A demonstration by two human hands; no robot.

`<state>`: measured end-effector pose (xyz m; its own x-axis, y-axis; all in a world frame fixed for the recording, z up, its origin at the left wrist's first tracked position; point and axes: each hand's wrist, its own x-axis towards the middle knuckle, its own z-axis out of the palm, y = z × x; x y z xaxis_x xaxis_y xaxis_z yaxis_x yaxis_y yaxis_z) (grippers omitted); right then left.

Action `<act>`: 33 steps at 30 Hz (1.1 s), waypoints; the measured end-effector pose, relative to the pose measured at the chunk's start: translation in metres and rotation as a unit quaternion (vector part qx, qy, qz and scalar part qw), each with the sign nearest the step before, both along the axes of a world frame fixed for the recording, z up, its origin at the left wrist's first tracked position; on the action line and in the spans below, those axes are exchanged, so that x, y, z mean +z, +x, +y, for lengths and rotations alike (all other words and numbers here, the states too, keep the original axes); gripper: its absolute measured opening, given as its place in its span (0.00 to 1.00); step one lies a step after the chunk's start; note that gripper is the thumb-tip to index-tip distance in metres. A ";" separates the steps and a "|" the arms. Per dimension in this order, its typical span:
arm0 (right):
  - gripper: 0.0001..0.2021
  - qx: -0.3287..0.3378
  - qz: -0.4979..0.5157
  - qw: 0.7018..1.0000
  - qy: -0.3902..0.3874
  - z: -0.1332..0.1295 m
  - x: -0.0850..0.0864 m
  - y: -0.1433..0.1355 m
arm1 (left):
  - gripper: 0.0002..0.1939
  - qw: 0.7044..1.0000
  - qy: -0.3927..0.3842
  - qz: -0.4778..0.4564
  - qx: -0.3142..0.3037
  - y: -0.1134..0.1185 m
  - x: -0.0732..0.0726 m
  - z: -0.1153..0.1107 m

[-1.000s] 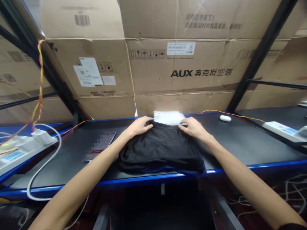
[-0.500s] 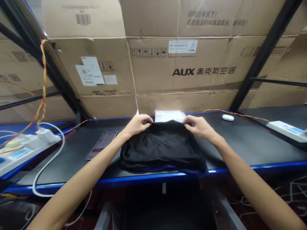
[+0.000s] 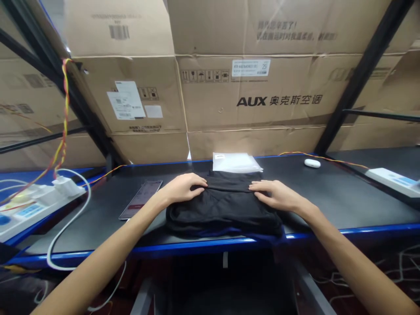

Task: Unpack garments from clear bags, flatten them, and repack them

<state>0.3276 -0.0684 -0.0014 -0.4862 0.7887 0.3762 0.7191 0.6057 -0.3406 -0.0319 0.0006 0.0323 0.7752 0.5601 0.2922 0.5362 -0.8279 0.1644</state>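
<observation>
Partly open, my left grip [image 3: 184, 187] and right grip [image 3: 277, 194] are touching the black cloth's [image 3: 226, 210] fold, pinching or not, I can't tell; a white packet [image 3: 236, 162] is lying behind.

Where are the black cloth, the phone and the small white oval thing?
Black cloth [image 3: 226, 210]: head view, on the wrinkled top below the fold.
Phone [image 3: 142, 197]: head view, on the middle of its screen.
Small white oval thing [image 3: 312, 163]: head view, on its smooth top.
</observation>
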 end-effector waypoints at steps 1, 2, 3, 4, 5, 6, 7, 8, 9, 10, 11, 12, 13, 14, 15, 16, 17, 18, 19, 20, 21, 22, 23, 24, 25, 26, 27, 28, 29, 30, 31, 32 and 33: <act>0.15 0.001 0.023 1.000 0.009 -0.003 0.002 -0.001 | 0.13 1.000 -0.005 -0.016 -0.005 -0.002 0.003 -0.003; 0.14 0.000 0.050 0.999 0.015 -0.008 0.005 -0.002 | 0.13 0.999 -0.018 -0.031 -0.013 -0.004 0.006 -0.007; 0.14 -0.002 0.078 0.997 0.014 -0.013 0.009 -0.003 | 0.12 0.998 -0.039 -0.045 -0.021 -0.006 0.010 -0.012; 0.14 0.001 0.106 0.994 0.003 -0.020 0.013 -0.004 | 0.11 0.996 -0.068 -0.054 -0.026 -0.009 0.015 -0.018; 0.13 -0.001 0.123 0.992 -0.018 -0.028 0.017 -0.004 | 0.11 0.993 -0.105 -0.055 -0.027 -0.013 0.019 -0.024; 0.12 -0.001 0.130 0.990 -0.046 -0.037 0.021 -0.005 | 0.11 0.988 -0.144 -0.049 -0.024 -0.016 0.023 -0.030; 0.12 0.006 0.131 0.989 -0.075 -0.045 0.025 -0.005 | 0.12 0.982 -0.182 -0.036 -0.020 -0.020 0.026 -0.037; 0.12 0.018 0.130 0.986 -0.100 -0.052 0.027 -0.005 | 0.14 0.976 -0.214 -0.022 -0.017 -0.024 0.029 -0.043; 0.13 0.032 0.125 0.984 -0.123 -0.059 0.028 -0.006 | 0.15 0.971 -0.238 -0.009 -0.016 -0.027 0.031 -0.048; 0.14 0.044 0.119 0.982 -0.139 -0.064 0.029 -0.006 | 0.16 0.967 -0.254 0.001 -0.016 -0.030 0.032 -0.053; 0.15 0.051 0.113 0.981 -0.149 -0.068 0.028 -0.006 | 0.17 0.964 -0.264 0.006 -0.018 -0.033 0.033 -0.057; 0.15 0.054 0.109 0.981 -0.154 -0.071 0.027 -0.006 | 0.16 0.963 -0.270 0.007 -0.018 -0.035 0.033 -0.060; 0.14 0.052 0.107 0.981 -0.154 -0.073 0.026 -0.007 | 0.15 0.962 -0.272 0.008 -0.018 -0.037 0.033 -0.062; 0.13 0.048 0.109 0.981 -0.151 -0.074 0.024 -0.007 | 0.13 0.962 -0.273 0.008 -0.017 -0.039 0.033 -0.063; 0.12 0.045 0.113 0.981 -0.149 -0.074 0.023 -0.007 | 0.11 0.962 -0.272 0.009 -0.019 -0.039 0.034 -0.064; 0.11 0.043 0.120 0.981 -0.148 -0.074 0.022 -0.007 | 0.10 0.963 -0.270 0.009 -0.021 -0.040 0.034 -0.064; 0.11 0.037 0.127 0.980 -0.149 -0.074 0.021 -0.007 | 0.09 0.964 -0.265 0.005 -0.021 -0.040 0.035 -0.063; 0.11 0.025 0.134 0.979 -0.152 -0.072 0.020 -0.007 | 0.10 0.966 -0.257 -0.002 -0.014 -0.040 0.035 -0.062; 0.11 0.005 0.141 0.978 -0.152 -0.071 0.020 -0.006 | 0.11 0.969 -0.247 -0.013 0.003 -0.040 0.036 -0.061; 0.12 -0.020 0.149 0.977 -0.152 -0.068 0.019 -0.006 | 0.13 0.972 -0.233 -0.026 0.027 -0.039 0.036 -0.059; 0.13 -0.046 0.159 0.975 -0.149 -0.065 0.018 -0.005 | 0.14 0.974 -0.216 -0.039 0.056 -0.038 0.036 -0.057; 0.14 -0.071 0.172 0.972 -0.142 -0.061 0.017 -0.005 | 0.16 0.976 -0.196 -0.053 0.083 -0.036 0.035 -0.055; 0.15 -0.089 0.185 0.969 -0.134 -0.057 0.016 -0.006 | 0.17 0.977 -0.175 -0.065 0.104 -0.033 0.033 -0.052; 0.16 -0.102 0.194 0.967 -0.127 -0.052 0.014 -0.007 | 0.17 0.979 -0.153 -0.073 0.117 -0.031 0.031 -0.048; 0.16 -0.114 0.199 0.966 -0.117 -0.046 0.012 -0.008 | 0.16 0.980 -0.131 -0.078 0.126 -0.028 0.028 -0.045; 0.16 -0.125 0.196 0.967 -0.104 -0.041 0.009 -0.010 | 0.16 0.982 -0.110 -0.075 0.136 -0.025 0.024 -0.040; 0.16 -0.138 0.187 0.968 -0.089 -0.036 0.006 -0.011 | 0.15 0.982 -0.091 -0.065 0.150 -0.022 0.019 -0.036; 0.16 -0.149 0.174 0.971 -0.074 -0.031 0.003 -0.013 | 0.14 0.982 -0.072 -0.049 0.169 -0.020 0.014 -0.031; 0.15 -0.157 0.160 0.973 -0.061 -0.028 0.000 -0.015 | 0.13 0.980 -0.056 -0.028 0.187 -0.018 0.009 -0.027; 0.13 -0.163 0.147 0.974 -0.051 -0.025 -0.003 -0.016 | 0.12 0.979 -0.041 -0.007 0.202 -0.016 0.004 -0.024; 0.12 -0.166 0.137 0.976 -0.045 -0.023 -0.005 -0.017 | 0.12 0.977 -0.026 0.012 0.210 -0.016 0.000 -0.021; 0.11 -0.168 0.129 0.976 -0.041 -0.022 -0.007 -0.018 | 0.12 0.976 -0.010 0.025 0.214 -0.016 -0.004 -0.019; 0.11 -0.170 0.124 0.977 -0.038 -0.022 -0.009 -0.019 | 0.12 0.976 0.006 0.034 0.217 -0.017 -0.006 -0.018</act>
